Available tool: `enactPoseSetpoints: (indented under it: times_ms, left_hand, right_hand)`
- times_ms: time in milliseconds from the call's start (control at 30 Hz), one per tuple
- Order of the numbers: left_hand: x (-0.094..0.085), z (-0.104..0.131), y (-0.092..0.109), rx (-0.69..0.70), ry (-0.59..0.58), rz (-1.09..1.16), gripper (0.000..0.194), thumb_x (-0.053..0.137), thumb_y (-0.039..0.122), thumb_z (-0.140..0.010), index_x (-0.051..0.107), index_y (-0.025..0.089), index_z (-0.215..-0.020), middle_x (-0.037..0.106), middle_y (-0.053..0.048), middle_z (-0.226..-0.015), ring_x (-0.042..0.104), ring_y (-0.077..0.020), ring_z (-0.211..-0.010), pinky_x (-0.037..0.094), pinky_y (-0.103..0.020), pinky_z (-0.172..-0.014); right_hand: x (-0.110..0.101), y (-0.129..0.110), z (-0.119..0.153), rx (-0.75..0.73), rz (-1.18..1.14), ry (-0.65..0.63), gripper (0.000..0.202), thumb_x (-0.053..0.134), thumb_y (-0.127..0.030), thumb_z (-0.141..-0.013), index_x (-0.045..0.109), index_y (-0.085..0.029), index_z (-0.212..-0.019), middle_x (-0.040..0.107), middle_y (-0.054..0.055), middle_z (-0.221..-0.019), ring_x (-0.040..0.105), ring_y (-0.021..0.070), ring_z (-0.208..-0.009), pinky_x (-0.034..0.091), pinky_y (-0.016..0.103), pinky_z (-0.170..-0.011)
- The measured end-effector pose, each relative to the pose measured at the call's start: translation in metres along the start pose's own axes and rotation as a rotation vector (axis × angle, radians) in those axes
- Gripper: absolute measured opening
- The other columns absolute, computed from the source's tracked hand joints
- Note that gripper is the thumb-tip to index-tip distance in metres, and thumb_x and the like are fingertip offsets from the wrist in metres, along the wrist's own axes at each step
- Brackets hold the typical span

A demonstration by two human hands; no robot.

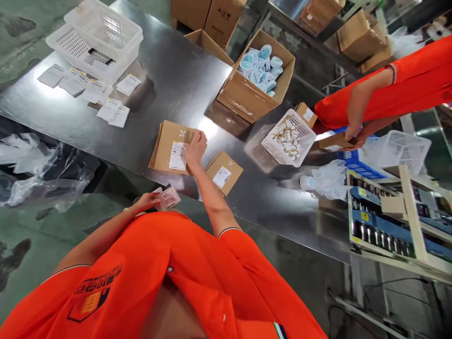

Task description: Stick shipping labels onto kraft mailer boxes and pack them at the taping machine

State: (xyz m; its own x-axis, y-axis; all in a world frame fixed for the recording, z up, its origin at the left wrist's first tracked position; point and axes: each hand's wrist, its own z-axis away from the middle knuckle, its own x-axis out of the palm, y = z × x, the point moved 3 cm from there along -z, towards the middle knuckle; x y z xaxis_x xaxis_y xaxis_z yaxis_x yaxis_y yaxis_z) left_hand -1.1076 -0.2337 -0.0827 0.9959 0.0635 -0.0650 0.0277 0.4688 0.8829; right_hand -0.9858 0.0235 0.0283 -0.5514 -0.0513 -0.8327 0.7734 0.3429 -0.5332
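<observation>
Two hands busy: left hand (145,203) pinches label sheets (168,198), right hand (195,149) half-curled on the cardboard box (165,140) at my 12 o'clock, can't tell if gripping. Looks like labelling; next calls for flat pressing, I'd say.

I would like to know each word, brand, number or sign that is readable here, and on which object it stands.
No text is readable enough to quote.
Larger brown box: white script mark, unclear; label too small.
Smaller brown box: similar mark; label too small.
Slips in left hand: blurred.
Orange shirt: dark characters, blurred.
Carton beyond table: dark symbols, too small.
</observation>
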Motion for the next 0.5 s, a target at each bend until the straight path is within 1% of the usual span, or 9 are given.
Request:
enactPoseSetpoints:
  times_ms: [67, 100, 167, 233, 300, 367, 400, 433, 500]
  left_hand:
    - [-0.016, 0.006, 0.001, 0.089, 0.065, -0.080, 0.062, 0.083, 0.077, -0.066, 0.087, 0.018, -0.089, 0.086, -0.017, -0.098, 0.079, -0.0417, -0.108, 0.062, -0.045, -0.096]
    - [-0.022, 0.008, 0.007, 0.153, 0.100, -0.103, 0.062, 0.078, 0.075, -0.074, 0.088, 0.018, -0.094, 0.086, -0.016, -0.099, 0.080, -0.0390, -0.104, 0.062, -0.043, -0.094]
    - [-0.029, 0.004, 0.029, 0.249, 0.184, -0.166, 0.059, 0.072, 0.064, -0.085, 0.088, 0.016, -0.115, 0.084, -0.012, -0.091, 0.078, -0.0315, -0.090, 0.061, -0.039, -0.088]
    - [-0.032, -0.007, 0.054, 0.255, 0.297, -0.257, 0.062, 0.071, 0.047, -0.089, 0.079, 0.015, -0.142, 0.079, -0.005, -0.079, 0.074, -0.0253, -0.076, 0.058, -0.035, -0.082]
    - [-0.033, -0.020, 0.075, 0.206, 0.385, -0.339, 0.074, 0.071, 0.033, -0.088, 0.065, 0.014, -0.160, 0.076, -0.002, -0.074, 0.073, -0.0241, -0.074, 0.056, -0.033, -0.082]
    - [-0.030, -0.032, 0.090, 0.163, 0.428, -0.389, 0.077, 0.071, 0.026, -0.087, 0.062, 0.013, -0.163, 0.079, -0.005, -0.079, 0.075, -0.0275, -0.081, 0.057, -0.036, -0.086]
    - [-0.027, -0.036, 0.094, 0.161, 0.429, -0.395, 0.075, 0.070, 0.025, -0.087, 0.064, 0.014, -0.161, 0.081, -0.007, -0.085, 0.077, -0.0297, -0.088, 0.057, -0.037, -0.090]
    - [-0.023, -0.039, 0.098, 0.179, 0.413, -0.387, 0.071, 0.070, 0.025, -0.087, 0.067, 0.015, -0.158, 0.084, -0.010, -0.094, 0.078, -0.0317, -0.097, 0.058, -0.039, -0.094]
    - [-0.012, -0.041, 0.102, 0.267, 0.331, -0.341, 0.065, 0.070, 0.026, -0.087, 0.073, 0.017, -0.151, 0.085, -0.013, -0.116, 0.077, -0.0337, -0.114, 0.058, -0.040, -0.104]
  right_hand:
    - [0.012, -0.017, 0.018, -0.138, 0.066, -0.137, 0.078, 0.066, -0.055, -0.106, 0.046, -0.014, -0.169, 0.040, 0.027, -0.175, 0.034, 0.0432, -0.165, 0.033, 0.063, -0.133]
    - [0.019, -0.024, 0.025, -0.195, 0.090, -0.208, 0.082, 0.062, -0.059, -0.107, 0.043, -0.011, -0.171, 0.037, 0.028, -0.178, 0.030, 0.0422, -0.169, 0.029, 0.062, -0.136]
    - [0.024, -0.026, 0.032, -0.223, 0.119, -0.279, 0.083, 0.057, -0.058, -0.109, 0.040, -0.008, -0.173, 0.031, 0.028, -0.182, 0.024, 0.0397, -0.172, 0.023, 0.061, -0.138]
    - [0.016, -0.011, 0.027, -0.121, 0.134, -0.221, 0.073, 0.050, -0.048, -0.112, 0.042, -0.007, -0.172, 0.030, 0.028, -0.183, 0.023, 0.0392, -0.173, 0.021, 0.063, -0.138]
    - [0.000, 0.014, 0.019, 0.060, 0.133, -0.094, 0.064, 0.046, -0.038, -0.112, 0.046, -0.008, -0.168, 0.033, 0.028, -0.181, 0.028, 0.0413, -0.170, 0.024, 0.067, -0.135]
    - [-0.013, 0.039, 0.016, 0.246, 0.102, -0.019, 0.058, 0.046, -0.033, -0.110, 0.053, -0.008, -0.162, 0.044, 0.031, -0.173, 0.041, 0.0432, -0.162, 0.033, 0.067, -0.130]
    - [-0.017, 0.049, 0.017, 0.316, 0.075, -0.024, 0.054, 0.047, -0.033, -0.110, 0.058, -0.008, -0.156, 0.052, 0.031, -0.166, 0.050, 0.0426, -0.155, 0.039, 0.063, -0.127]
    - [-0.018, 0.057, 0.020, 0.365, 0.041, -0.048, 0.049, 0.049, -0.033, -0.109, 0.063, -0.008, -0.149, 0.060, 0.031, -0.156, 0.058, 0.0408, -0.146, 0.045, 0.059, -0.122]
    - [-0.023, 0.071, 0.030, 0.431, -0.032, -0.087, 0.039, 0.050, -0.031, -0.107, 0.068, -0.012, -0.135, 0.072, 0.024, -0.136, 0.069, 0.0353, -0.128, 0.053, 0.048, -0.112]
